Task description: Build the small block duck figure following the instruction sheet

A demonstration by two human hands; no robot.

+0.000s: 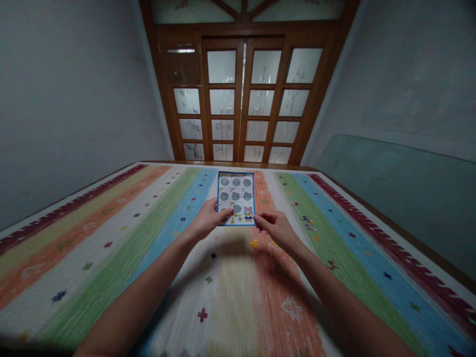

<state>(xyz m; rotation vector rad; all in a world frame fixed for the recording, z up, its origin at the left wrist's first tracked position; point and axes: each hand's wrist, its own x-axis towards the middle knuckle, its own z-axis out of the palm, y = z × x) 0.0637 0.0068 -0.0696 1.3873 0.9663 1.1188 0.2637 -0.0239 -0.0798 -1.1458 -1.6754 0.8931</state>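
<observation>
Held up above the table is an instruction sheet [235, 191] with a blue border, several grey step pictures in rows and a pink-eared figure at its lower right. My left hand [210, 218] grips its lower left side, thumb on the front and fingers behind. At the lower right corner, my right hand [275, 225] pinches the edge between thumb and fingers. Just below the sheet, a small yellow piece [254, 244] lies on the cloth. Other small yellow and purple bits sit partly hidden by my right hand.
A striped cloth [159, 218] with small woven motifs covers the table. More small coloured pieces [308, 223] lie on its green stripe to the right. A greenish chair back or panel [401, 188] stands along the right side. Wooden glazed doors [243, 99] close off the far end.
</observation>
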